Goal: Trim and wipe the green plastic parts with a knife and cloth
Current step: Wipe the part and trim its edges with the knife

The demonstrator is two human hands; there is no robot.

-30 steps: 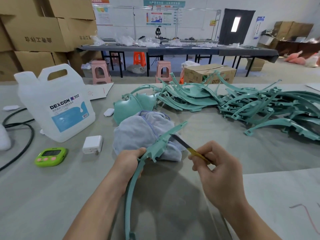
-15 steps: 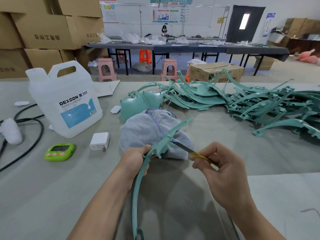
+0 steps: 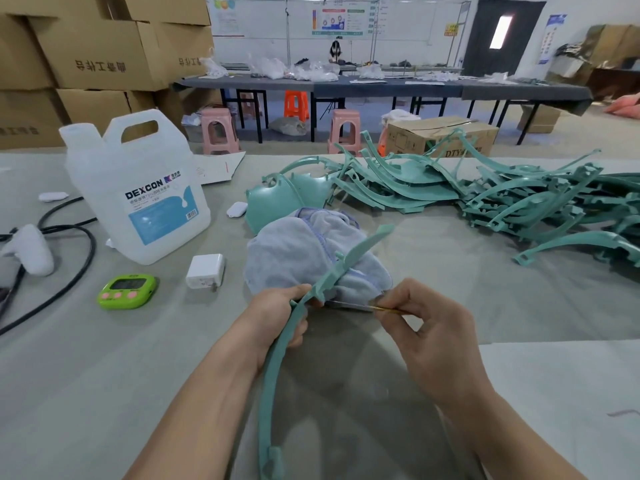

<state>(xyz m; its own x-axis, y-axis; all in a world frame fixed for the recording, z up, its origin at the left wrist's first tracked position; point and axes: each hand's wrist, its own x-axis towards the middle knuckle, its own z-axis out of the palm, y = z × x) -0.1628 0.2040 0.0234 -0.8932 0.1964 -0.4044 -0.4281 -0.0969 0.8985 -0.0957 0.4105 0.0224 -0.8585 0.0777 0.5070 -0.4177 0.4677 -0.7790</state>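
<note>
Left hand [image 3: 277, 317] wrapped round the curved green strip [image 3: 275, 375] just below its notched tab. Strip is held above the table [image 3: 104, 393], upper end crossing over the grey cloth [image 3: 294, 251]. Right hand [image 3: 426, 327] pinches the knife [image 3: 349, 305] — blade at the strip's edge, beside my left fingers. Strip looks light, thin and springy, likely to flex away from the blade — grip close to the cut, fingertips clear.
</note>
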